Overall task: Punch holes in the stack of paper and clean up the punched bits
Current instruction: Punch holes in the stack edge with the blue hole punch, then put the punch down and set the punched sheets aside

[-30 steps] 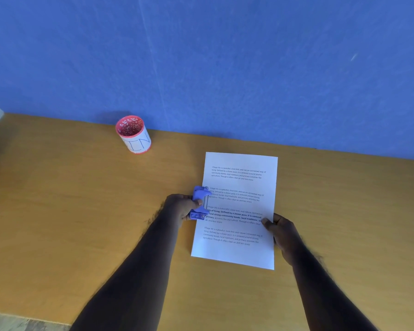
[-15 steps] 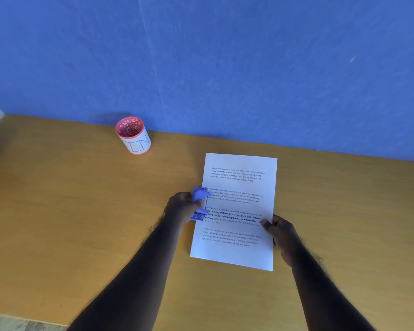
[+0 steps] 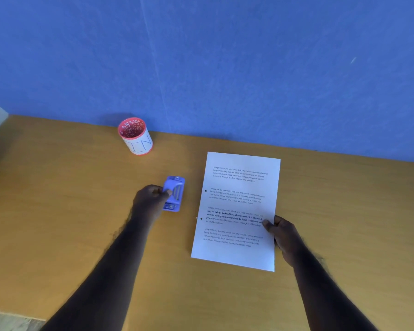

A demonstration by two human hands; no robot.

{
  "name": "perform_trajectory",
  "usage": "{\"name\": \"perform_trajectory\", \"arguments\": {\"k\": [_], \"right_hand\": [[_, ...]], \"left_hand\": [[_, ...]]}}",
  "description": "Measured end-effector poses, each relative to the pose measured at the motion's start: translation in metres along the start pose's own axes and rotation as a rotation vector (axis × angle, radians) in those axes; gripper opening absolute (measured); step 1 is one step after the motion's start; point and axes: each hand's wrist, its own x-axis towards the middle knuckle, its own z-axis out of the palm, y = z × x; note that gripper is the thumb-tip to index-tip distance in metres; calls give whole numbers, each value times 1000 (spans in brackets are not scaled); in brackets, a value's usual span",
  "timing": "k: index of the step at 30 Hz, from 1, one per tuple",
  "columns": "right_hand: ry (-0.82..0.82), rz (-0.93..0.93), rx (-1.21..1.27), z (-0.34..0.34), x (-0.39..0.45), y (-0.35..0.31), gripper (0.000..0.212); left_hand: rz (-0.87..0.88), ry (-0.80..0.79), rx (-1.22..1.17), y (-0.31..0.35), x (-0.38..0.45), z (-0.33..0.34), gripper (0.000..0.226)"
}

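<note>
On desk (image 3: 58,211) | L hand (image 3: 151,201) grips punch (image 3: 173,193) | R hand (image 3: 285,235) pinches paper (image 3: 239,254) | red cup (image 3: 135,136) far-left

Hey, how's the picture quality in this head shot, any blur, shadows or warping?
Head view: wide-angle warp bows the desk edge; the cup throws a soft shadow on the blue wall; the paper looks bluish but its text stays fairly sharp; forearms near the frame bottom look soft.

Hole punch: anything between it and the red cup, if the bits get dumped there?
Nothing visible. The hole punch, held in the left hand, sits on bare table; only open wood lies between it and the red cup. The paper stack is off to the right under the right hand.
</note>
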Motion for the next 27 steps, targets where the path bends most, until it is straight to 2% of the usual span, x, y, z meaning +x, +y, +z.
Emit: {"name": "perform_trajectory", "arguments": {"k": [8,16,22,25,27], "right_hand": [[4,-2,0,1,-2,-3,14],[7,7,21,-1,-4,-1,15],[0,-6,13,1,-3,-3,15],[5,-15,11,1,-3,-2,15],[4,-19,13,1,-3,-2,16]], "left_hand": [[-34,173,145,-45,22,-55,28],[-27,160,281,-53,27,-57,27],[-38,245,262,-51,19,-53,26],[-74,255,226,-47,13,-51,34],[-4,330,197,-40,5,-49,42]]}}
